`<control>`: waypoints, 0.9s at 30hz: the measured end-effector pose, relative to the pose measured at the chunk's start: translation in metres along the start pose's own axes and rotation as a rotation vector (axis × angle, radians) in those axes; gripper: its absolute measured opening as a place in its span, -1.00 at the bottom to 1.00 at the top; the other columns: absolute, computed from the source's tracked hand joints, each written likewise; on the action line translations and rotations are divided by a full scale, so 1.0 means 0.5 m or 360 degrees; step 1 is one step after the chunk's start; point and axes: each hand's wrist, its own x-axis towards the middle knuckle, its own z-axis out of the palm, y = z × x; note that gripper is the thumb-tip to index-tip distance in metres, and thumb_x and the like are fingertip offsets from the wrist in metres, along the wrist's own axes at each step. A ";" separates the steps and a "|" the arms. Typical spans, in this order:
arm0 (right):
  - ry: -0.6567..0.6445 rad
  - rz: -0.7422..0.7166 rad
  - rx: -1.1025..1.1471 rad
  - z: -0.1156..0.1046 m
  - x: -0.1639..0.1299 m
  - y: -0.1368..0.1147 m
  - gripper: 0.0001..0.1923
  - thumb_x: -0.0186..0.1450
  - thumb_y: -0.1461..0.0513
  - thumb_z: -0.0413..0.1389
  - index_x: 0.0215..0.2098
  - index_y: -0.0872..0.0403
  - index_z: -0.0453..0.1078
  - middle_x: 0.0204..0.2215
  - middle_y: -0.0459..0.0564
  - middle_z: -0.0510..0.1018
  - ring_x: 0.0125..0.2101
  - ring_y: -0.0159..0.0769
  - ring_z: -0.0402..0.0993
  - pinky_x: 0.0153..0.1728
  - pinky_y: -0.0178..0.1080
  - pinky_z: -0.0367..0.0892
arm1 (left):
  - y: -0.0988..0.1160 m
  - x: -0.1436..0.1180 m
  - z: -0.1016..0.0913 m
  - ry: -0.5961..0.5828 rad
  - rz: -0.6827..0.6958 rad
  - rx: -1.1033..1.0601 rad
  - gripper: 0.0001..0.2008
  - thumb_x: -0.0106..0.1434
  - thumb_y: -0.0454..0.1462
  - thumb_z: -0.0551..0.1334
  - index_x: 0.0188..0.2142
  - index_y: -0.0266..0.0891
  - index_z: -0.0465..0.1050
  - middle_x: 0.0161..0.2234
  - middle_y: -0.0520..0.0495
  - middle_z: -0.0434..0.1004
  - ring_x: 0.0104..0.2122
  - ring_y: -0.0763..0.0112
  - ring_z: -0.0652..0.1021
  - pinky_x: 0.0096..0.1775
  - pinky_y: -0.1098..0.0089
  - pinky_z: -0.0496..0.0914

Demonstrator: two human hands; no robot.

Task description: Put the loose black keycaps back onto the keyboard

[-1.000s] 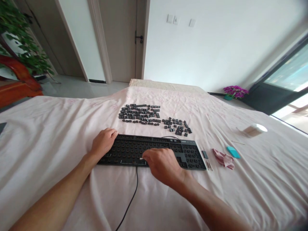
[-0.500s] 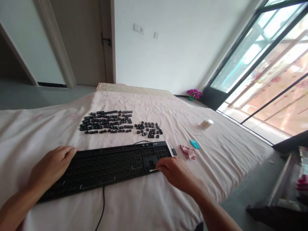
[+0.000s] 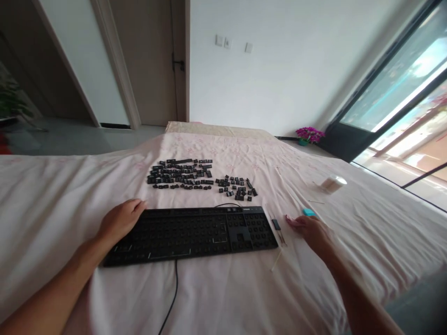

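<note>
A black keyboard (image 3: pixel 195 230) with its keycaps removed lies on the pink sheet in front of me. My left hand (image 3: pixel 120 221) rests flat on its upper left corner, fingers loosely apart. My right hand (image 3: pixel 312 230) is to the right of the keyboard, with its fingers curled over a pink cloth (image 3: pixel 291 219) of which only a tip shows. A thin white swab stick (image 3: pixel 277 260) lies loose on the sheet by the keyboard's lower right corner. Several black keycaps (image 3: pixel 181 174) lie in rows behind the keyboard, with a smaller group (image 3: pixel 237 184) to their right.
A small black tool (image 3: pixel 276 224) lies beside the keyboard's right end. A teal object (image 3: pixel 309 212) sits just beyond my right hand and a white round container (image 3: pixel 333 183) further back right. The keyboard cable (image 3: pixel 172 298) runs toward me. The bed's edge drops off at the right.
My right hand has left the keyboard's right part, let go of the white swab and moved right onto the pink cloth. The view has swung back to the left.
</note>
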 end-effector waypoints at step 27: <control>-0.0222 -0.1512 0.0522 -0.068 -0.032 -0.581 -0.66 0.35 0.36 -0.07 -0.09 -0.07 0.47 -0.25 -0.02 0.45 -0.24 -0.32 0.38 -0.24 -0.31 0.31 | 0.048 -0.005 -0.066 0.0451 -0.0039 -0.0056 -0.58 0.33 -0.03 -0.03 -0.47 -0.20 0.40 -0.38 -0.03 0.52 -0.38 0.39 0.45 -0.38 0.43 0.15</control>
